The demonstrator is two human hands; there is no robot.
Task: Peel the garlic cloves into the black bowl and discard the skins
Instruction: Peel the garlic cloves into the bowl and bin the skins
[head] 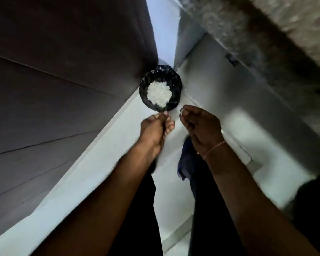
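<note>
A round bin lined with a crinkled black bag (pixel 175 85) stands on the floor in the corner. A heap of white garlic skins (pixel 158 93) lies inside it. Both my hands hang above the bin's near edge. My left hand (pixel 155 126) has thumb and fingers drawn together at its tips, and I see nothing between them. My right hand (pixel 201 124) is just to its right, fingers curled in; a pale speck at the fingertips is too blurred to identify. The black bowl and the cloves are out of view.
A dark cabinet front (pixel 63 89) fills the left side and a grey wall (pixel 229 80) with a speckled counter edge (pixel 266 34) the right. Pale floor tiles (pixel 100 163) run between them. My dark trousers and a blue shoe (pixel 185 159) are below.
</note>
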